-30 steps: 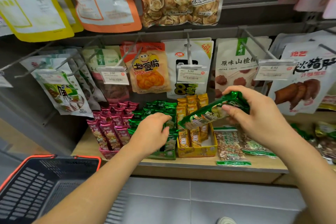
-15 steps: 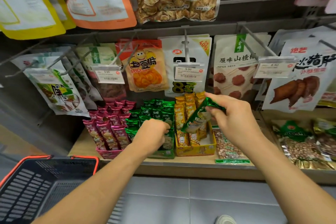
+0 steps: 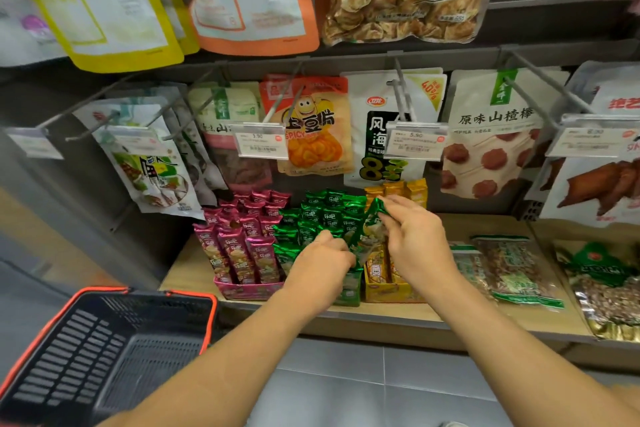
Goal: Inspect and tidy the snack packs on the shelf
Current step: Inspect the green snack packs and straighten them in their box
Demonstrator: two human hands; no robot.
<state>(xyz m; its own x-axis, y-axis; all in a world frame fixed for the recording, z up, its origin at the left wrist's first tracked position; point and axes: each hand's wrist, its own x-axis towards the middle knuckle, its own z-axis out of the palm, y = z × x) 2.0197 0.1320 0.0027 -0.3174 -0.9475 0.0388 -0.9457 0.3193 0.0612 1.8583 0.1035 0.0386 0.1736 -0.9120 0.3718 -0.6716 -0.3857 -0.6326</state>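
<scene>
- Head view: my right hand [image 3: 415, 246] pinches the top end of a slim green foil snack pack [image 3: 370, 222] between thumb and fingertips. The pack hangs tilted over the middle of the pale wooden shelf [image 3: 398, 317].
- My left hand [image 3: 322, 263] rests on the green carton of matching upright packs [image 3: 325, 218], just left of the held pack. Its fingers curl down among the near rows; I cannot tell whether they grip one.
- To seat the pack well, I judge the left fingers should hold a gap open. The right hand can then slide the pack in upright, label facing out, level with its neighbours.
- The risk is tipping the packs beside it, or dropping it into the yellow carton [image 3: 381, 288] on the right.
- Left of the green carton stands a magenta carton of foil packs [image 3: 242, 243]; both colours appear to read "乐吧".
- Price tags on the hooks read "3.90" [image 3: 258, 144] and "5.90" [image 3: 415, 142].
- A hanging orange pouch [image 3: 311, 128] says "SPICY"; a white pouch [image 3: 491, 135] says "原味山楂棒".
</scene>
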